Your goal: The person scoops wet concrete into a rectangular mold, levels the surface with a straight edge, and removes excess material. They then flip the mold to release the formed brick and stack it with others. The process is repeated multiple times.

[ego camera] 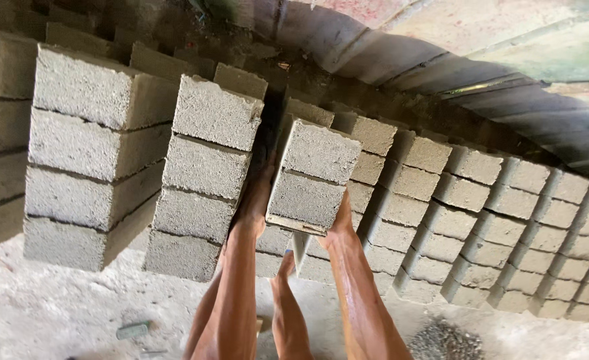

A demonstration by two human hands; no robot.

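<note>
Pale, dusty concrete floor [54, 313] fills the near part of the view, with a small greenish flat piece [133, 329] lying on it left of the person's forearms and a heap of dark gravel [444, 341] to their right. Both arms reach up from the bottom edge to a pair of grey concrete blocks [313, 175], one stacked on the other and resting on a thin board [296, 225]. The left hand [254, 200] lies flat against the left side of this pair, in the dark gap next to the neighbouring stack; its fingers are mostly hidden there. The right hand [338, 230] is pressed against the lower right edge of the pair, by the end of the board. Just left of the held blocks stands a stack of four blocks [204, 177], and further left a bigger stack [91, 157]. Right of the held blocks, long rows of blocks [501, 227] run away toward a curved, ribbed wall [441, 67] at the back.
</note>
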